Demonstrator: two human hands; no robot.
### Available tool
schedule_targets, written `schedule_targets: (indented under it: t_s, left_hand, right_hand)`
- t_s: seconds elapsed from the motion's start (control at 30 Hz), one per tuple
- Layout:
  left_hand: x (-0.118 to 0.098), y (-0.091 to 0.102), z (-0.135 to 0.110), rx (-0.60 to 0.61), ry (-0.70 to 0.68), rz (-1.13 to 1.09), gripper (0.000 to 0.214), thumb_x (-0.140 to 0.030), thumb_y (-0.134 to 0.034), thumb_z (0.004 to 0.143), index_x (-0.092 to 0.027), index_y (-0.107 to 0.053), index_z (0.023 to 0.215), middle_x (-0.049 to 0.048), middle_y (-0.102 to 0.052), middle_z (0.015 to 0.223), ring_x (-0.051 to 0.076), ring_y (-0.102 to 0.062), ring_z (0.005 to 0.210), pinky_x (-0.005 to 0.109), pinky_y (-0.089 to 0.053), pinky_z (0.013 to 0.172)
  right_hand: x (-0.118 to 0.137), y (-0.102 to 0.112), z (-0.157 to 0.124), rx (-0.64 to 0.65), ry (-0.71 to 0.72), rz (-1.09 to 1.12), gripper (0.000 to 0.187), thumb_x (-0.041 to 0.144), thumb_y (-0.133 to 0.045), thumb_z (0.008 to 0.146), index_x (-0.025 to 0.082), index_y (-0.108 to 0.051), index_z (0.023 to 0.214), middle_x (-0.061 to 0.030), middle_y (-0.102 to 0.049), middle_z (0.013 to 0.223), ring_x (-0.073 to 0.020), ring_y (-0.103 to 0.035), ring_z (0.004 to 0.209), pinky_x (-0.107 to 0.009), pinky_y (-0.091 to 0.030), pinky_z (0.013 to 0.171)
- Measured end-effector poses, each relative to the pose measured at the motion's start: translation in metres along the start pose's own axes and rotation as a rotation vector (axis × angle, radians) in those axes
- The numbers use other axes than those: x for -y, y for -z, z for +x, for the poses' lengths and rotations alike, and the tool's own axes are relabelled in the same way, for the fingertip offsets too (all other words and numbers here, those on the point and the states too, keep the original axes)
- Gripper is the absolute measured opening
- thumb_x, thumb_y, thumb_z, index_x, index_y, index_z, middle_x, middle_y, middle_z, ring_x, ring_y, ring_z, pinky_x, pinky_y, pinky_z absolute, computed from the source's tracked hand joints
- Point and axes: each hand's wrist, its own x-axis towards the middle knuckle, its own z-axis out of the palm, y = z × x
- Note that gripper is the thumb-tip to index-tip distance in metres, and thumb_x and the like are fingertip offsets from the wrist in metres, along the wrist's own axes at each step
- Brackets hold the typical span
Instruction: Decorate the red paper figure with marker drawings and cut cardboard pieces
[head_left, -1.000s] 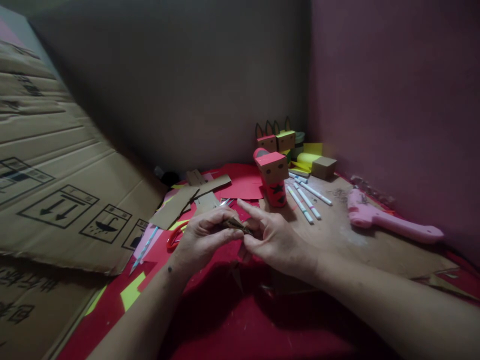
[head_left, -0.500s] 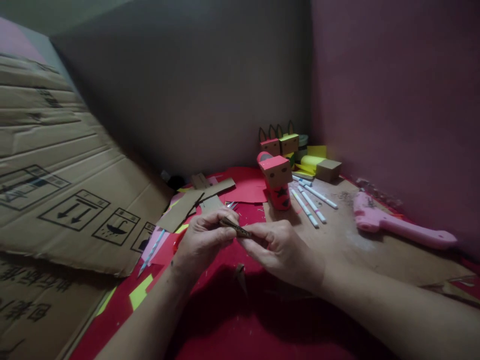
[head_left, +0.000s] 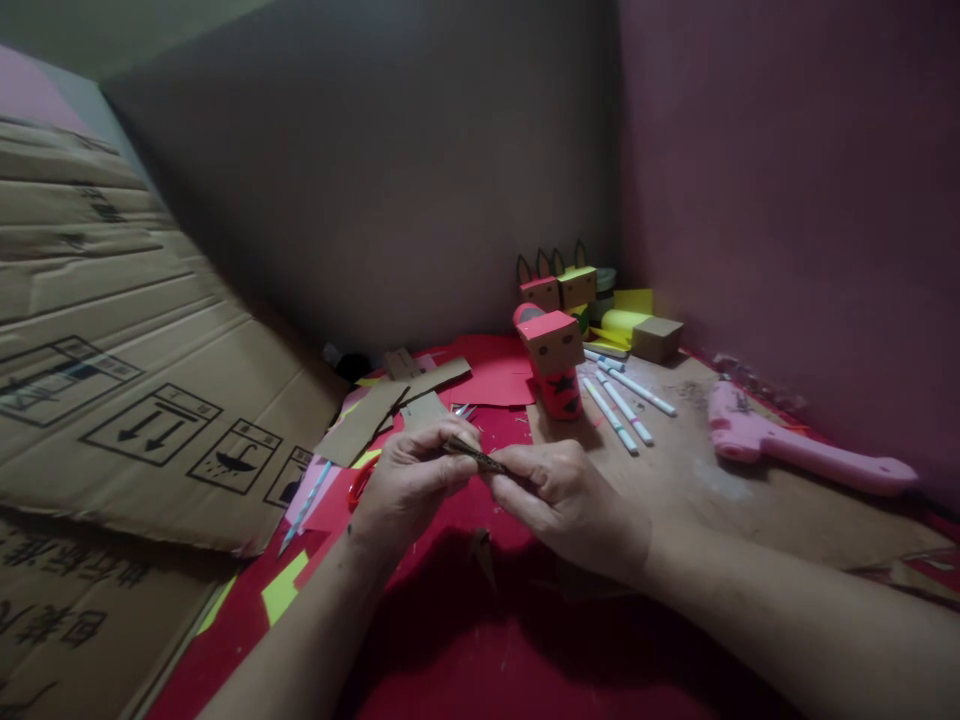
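Note:
Between my two hands is a small piece of corrugated cardboard (head_left: pixel 474 454), seen nearly edge-on. My left hand (head_left: pixel 409 485) pinches its left end with thumb and fingers. At the other end my right hand (head_left: pixel 566 500) is closed on it the same way, the fingertips hiding part of the piece. Below them a small cardboard scrap (head_left: pixel 484 555) lies on the red surface (head_left: pixel 450 630). Just beyond the hands stands a red paper figure (head_left: pixel 559 390) with a box-shaped cardboard head and drawn eyes.
A large cardboard box (head_left: pixel 165 340) leans in from the left. Cardboard strips (head_left: pixel 367 420) and a striped paper straw (head_left: pixel 304 510) lie near it. Several markers (head_left: pixel 616 425) and a pink glue gun (head_left: pixel 802 450) rest on the right. Eared figures (head_left: pixel 576 285) stand by the wall.
Both hands keep hold of the cardboard piece, which has turned slightly and now shows a thinner edge. The view has shifted slightly; the things around look unmoved.

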Motion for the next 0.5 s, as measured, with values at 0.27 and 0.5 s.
schedule_targets:
  t_s: [0.27,0.5]
  left_hand:
    - [-0.0043,-0.0043,-0.0014,-0.025,-0.075,0.239,0.003,-0.018,-0.077,0.068,-0.018,-0.074,0.068,0.0023,-0.06,0.074,0.015,-0.054,0.075,0.026,-0.044,0.071]
    - [-0.0033,-0.0059,-0.002,0.014,-0.044,0.288,0.009,-0.024,-0.078,0.07,-0.017,-0.072,0.071,0.0011,-0.061,0.068,0.013,-0.054,0.066,0.026,-0.043,0.064]
  right_hand:
    - [-0.0025,0.0019,0.0041,-0.029,-0.054,0.004,0.016,0.015,-0.055,0.082,0.017,-0.057,0.065,0.0002,-0.055,0.063,-0.0117,-0.048,0.058,-0.026,-0.037,0.056]
    - [-0.0041,0.0037,0.0069,0.014,-0.265,0.205,0.023,0.017,-0.058,0.079,0.017,-0.059,0.055,0.0041,-0.049,0.05,-0.009,-0.043,0.049,-0.024,-0.032,0.049]
